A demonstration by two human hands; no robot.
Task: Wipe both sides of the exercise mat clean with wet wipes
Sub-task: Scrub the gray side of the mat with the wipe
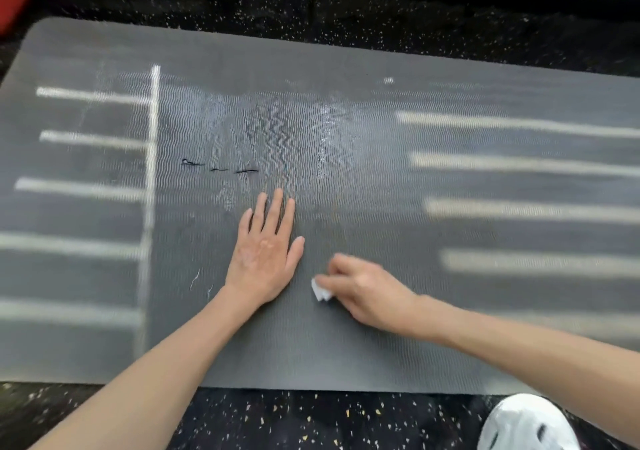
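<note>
Mat: your grey exercise mat [346, 345] lies flat on the speckled floor [311, 418], white stripes at both ends.
Left hand: your left hand [265, 253] is pressed palm-down on the mat, fingers extended.
Right hand: your right hand [367, 288] is curled, pinching a wadded white wet wipe [320, 290] against the mat.
Damage: small tears [218, 167] lie beyond your left fingertips.

Grey wave-ribbed mat [346, 345] with white stripes; white wipe [320, 292]; black floor [311, 418] with pale speckles.

no readable text, label, brand or number anywhere, exercise mat [346, 68] bearing only plain white stripes
</note>
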